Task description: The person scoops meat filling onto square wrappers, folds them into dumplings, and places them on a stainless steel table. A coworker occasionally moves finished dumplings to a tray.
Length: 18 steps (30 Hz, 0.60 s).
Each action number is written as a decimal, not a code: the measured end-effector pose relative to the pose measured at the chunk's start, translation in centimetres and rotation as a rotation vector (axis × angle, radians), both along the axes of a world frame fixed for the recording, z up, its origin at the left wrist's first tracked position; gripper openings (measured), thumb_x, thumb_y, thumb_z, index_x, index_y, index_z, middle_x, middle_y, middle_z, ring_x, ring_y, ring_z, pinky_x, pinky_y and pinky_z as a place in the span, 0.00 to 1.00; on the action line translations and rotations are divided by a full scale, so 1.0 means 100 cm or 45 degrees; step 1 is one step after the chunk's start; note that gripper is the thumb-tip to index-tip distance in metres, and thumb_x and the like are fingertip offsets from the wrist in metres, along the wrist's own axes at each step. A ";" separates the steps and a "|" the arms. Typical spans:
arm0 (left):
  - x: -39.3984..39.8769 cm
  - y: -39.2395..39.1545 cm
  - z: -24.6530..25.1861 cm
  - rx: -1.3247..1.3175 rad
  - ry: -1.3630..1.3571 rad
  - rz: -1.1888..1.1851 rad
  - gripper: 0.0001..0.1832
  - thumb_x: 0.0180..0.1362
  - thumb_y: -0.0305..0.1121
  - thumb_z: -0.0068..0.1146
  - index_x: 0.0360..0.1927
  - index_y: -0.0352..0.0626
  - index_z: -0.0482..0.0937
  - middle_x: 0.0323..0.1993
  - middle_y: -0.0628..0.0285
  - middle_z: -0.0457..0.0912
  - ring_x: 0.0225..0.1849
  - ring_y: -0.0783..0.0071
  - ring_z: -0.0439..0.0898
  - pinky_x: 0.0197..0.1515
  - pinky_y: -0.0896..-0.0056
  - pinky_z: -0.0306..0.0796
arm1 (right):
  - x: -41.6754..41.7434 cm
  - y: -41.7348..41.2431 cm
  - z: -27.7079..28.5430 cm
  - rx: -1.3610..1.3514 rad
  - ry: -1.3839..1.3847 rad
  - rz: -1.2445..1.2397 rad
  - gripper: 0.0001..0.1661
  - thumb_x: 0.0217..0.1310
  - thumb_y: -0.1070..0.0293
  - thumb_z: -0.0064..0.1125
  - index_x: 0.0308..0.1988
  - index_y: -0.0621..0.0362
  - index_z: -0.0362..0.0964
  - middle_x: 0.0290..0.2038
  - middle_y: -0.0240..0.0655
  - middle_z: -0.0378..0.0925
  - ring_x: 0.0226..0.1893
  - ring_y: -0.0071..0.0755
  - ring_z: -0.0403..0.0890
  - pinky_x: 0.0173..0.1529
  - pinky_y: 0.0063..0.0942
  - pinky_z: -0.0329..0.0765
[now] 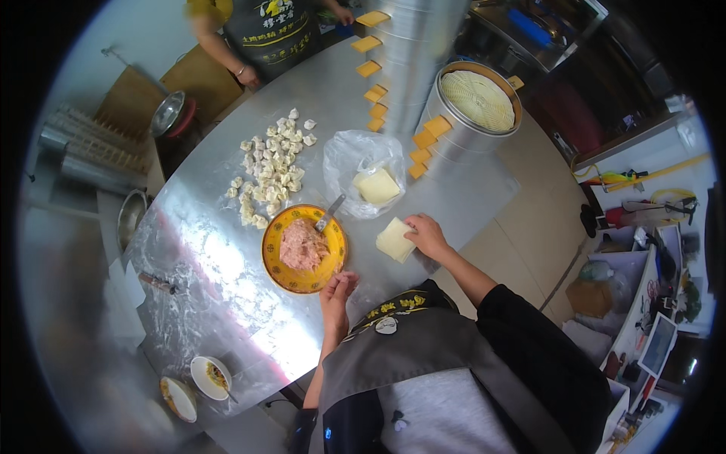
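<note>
My right hand (426, 234) pinches the corner of a stack of square dough wrappers (395, 240) over the steel table. Beside the lower right rim of a yellow patterned bowl (271, 267), my left hand (338, 292) has its fingers curled together; whether anything is between them cannot be made out. Pink minced meat (302, 245) fills part of the bowl. A flat metal spatula (330, 212) leans from the meat over the rim. Beyond the bowl lies a loose pile of folded wontons (273, 164). More wrappers (377, 186) rest in a clear plastic bag (343, 153).
Tall stacked metal steamers (405, 68) stand at the back, beside a shorter steamer (476, 102) with a woven liner. Another person (266, 34) stands across the steel table (363, 116). Two bowls (211, 377) sit near the lower left edge. A short stick (157, 282) lies left.
</note>
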State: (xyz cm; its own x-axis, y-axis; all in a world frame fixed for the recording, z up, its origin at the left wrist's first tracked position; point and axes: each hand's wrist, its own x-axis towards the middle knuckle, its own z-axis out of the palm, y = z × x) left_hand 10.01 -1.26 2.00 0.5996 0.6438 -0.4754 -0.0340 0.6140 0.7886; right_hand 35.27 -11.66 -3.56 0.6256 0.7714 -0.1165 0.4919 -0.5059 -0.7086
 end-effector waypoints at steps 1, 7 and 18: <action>-0.002 -0.001 0.001 0.002 0.002 0.005 0.09 0.61 0.31 0.47 0.38 0.38 0.77 0.35 0.63 0.79 0.40 0.75 0.76 0.48 0.73 0.67 | -0.003 0.000 -0.001 0.034 -0.065 0.001 0.14 0.43 0.70 0.59 0.36 0.56 0.74 0.35 0.42 0.72 0.40 0.49 0.72 0.44 0.39 0.70; -0.009 -0.001 -0.005 0.004 0.019 -0.061 0.10 0.61 0.32 0.47 0.39 0.38 0.76 0.36 0.61 0.79 0.42 0.73 0.76 0.49 0.72 0.67 | -0.002 0.007 -0.007 0.069 -0.093 -0.015 0.13 0.45 0.72 0.57 0.37 0.55 0.73 0.36 0.39 0.71 0.41 0.45 0.72 0.44 0.36 0.71; 0.089 0.057 0.051 1.142 0.126 -0.128 0.10 0.55 0.23 0.51 0.41 0.35 0.77 0.33 0.56 0.78 0.36 0.72 0.75 0.42 0.74 0.68 | 0.022 0.106 0.094 0.524 -1.180 0.130 0.14 0.47 0.73 0.55 0.39 0.56 0.72 0.41 0.39 0.70 0.48 0.42 0.69 0.48 0.34 0.71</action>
